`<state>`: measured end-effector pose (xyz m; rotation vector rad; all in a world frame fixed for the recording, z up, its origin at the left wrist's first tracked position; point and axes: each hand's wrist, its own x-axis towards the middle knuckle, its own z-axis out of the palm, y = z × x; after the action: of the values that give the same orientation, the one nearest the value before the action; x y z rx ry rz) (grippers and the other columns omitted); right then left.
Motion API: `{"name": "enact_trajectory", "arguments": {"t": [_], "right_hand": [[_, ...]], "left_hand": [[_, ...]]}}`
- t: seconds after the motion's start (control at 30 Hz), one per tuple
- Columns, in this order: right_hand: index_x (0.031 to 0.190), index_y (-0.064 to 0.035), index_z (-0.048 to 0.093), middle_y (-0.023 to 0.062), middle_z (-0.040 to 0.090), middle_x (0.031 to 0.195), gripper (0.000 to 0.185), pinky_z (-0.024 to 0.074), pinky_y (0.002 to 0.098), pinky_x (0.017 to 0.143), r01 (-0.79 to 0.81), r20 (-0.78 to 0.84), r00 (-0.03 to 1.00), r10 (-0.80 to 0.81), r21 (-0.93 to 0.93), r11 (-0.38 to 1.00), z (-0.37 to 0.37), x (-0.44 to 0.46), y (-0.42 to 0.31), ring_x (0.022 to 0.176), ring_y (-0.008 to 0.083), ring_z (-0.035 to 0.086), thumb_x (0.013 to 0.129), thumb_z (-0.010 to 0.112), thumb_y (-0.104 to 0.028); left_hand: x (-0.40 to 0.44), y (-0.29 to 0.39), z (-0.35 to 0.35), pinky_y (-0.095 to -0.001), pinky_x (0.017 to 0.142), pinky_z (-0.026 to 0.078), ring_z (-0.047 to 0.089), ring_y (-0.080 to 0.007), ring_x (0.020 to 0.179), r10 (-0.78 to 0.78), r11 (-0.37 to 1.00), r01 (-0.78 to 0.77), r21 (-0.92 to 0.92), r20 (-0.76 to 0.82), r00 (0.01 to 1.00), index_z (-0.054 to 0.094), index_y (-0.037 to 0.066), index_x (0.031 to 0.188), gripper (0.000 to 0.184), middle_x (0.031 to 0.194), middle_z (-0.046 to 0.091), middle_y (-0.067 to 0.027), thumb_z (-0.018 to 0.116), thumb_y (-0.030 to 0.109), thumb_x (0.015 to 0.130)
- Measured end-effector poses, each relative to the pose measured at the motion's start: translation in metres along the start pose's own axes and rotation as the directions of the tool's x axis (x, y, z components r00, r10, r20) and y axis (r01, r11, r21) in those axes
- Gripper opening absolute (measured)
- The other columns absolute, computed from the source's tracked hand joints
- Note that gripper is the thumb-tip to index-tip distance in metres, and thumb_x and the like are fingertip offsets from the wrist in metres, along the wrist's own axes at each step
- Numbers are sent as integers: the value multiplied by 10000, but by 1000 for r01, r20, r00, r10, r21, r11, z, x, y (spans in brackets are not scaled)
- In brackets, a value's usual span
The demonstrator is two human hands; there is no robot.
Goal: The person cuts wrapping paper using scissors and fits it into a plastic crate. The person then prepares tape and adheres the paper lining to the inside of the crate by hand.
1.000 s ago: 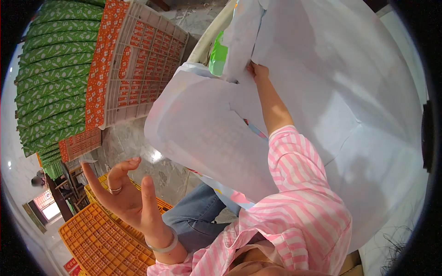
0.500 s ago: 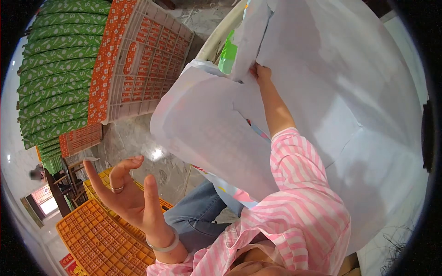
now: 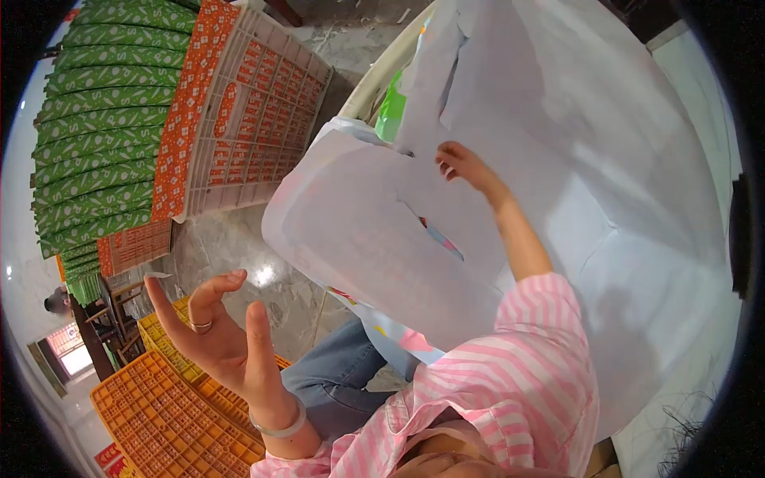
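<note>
Large white sheets (image 3: 542,159), paper or film, with slits and folds, fill the right half of the view. Coloured print shows along the edge and through a slit (image 3: 442,239). Over them hangs my right hand (image 3: 466,167), its fingers loosely bent with a gap between them; it seems apart from the sheet, and no held thing can be made out. My left hand (image 3: 219,334), wearing a ring and a bracelet, is raised at the lower left with fingers spread. A small pale sliver shows at one fingertip; whether it touches is unclear.
Behind the sheets curves a cream rim (image 3: 390,60), with something bright green (image 3: 390,107) beside it. Green and orange printed bundles (image 3: 111,119) stand next to a white plastic crate (image 3: 263,111). Orange crates (image 3: 167,406) lie at lower left. Far left is another person (image 3: 57,301).
My right hand has come off the sheet's edge and drawn back toward me, slightly rightward. The flap it pinched is free. My left hand keeps its pose.
</note>
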<state>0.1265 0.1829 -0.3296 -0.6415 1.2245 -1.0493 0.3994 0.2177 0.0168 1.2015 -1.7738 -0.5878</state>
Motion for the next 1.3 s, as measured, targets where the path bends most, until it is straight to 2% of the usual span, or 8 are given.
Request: {"name": "enact_trajectory", "arguments": {"t": [0.07,0.13,0.2,0.27,0.43,0.57,0.8,1.3], "right_hand": [[952,-44,514,38,538,818,130,466,268,577,257,78,964,-254,-33,966,-1,-46,-91,678,118,548,896,527,-160],[957,-58,535,41,527,837,94,469,243,615,774,37,574,-818,301,557,-24,-68,-150,702,97,535,869,551,-88],[951,-68,602,53,600,956,194,470,297,763,556,-382,550,-743,831,-15,-60,-89,-208,806,133,541,825,646,-210],[915,-68,578,41,602,943,232,452,325,791,768,-650,324,-688,605,-210,-53,-101,-264,842,151,554,764,691,-202],[767,-92,612,76,628,755,376,437,372,791,534,-150,438,-886,837,123,-79,-28,-157,871,245,575,838,561,-457],[1268,-8,414,155,460,1283,468,343,408,992,509,-548,743,-384,90,856,-36,62,6,1194,265,440,940,430,-341],[1399,12,182,172,211,1459,562,111,412,1094,325,-612,596,-520,-409,853,40,129,66,1350,283,203,963,276,-329],[1390,-23,256,108,274,1446,561,141,457,1080,11,-638,635,-436,-557,830,61,122,105,1348,292,203,966,205,-386]], "left_hand": [[0,-2,-1,-343,919,381,550,-179,919,-7,1000,7,7,-6,1000,172,15,1408,740,949,575,-104,602,25,806],[-2,-3,0,-343,919,381,550,-178,918,-23,1000,23,2,-4,1000,171,16,1408,739,949,575,-102,600,25,807],[-2,-1,1,-339,917,380,550,-178,918,-14,1000,14,-5,-6,1000,173,17,1408,732,945,575,-98,594,23,809],[-1,0,1,-339,917,380,548,-178,921,-1,1000,1,-13,-8,1000,172,18,1409,731,947,573,-97,590,17,809],[1,2,2,-343,930,348,522,-185,937,-49,999,50,16,-21,999,106,-3,1410,821,943,547,-110,605,11,759],[-2,0,5,-339,939,330,509,-186,959,-69,997,67,45,54,996,108,-2,1409,831,971,550,-116,619,22,755],[-7,-7,5,-367,945,370,525,-205,971,-38,998,34,48,87,995,142,-3,1409,784,1001,547,-120,588,-9,763],[-4,2,8,-354,947,318,510,-199,971,-76,997,76,-5,48,996,96,-11,1408,850,990,547,-131,637,72,758]]}}
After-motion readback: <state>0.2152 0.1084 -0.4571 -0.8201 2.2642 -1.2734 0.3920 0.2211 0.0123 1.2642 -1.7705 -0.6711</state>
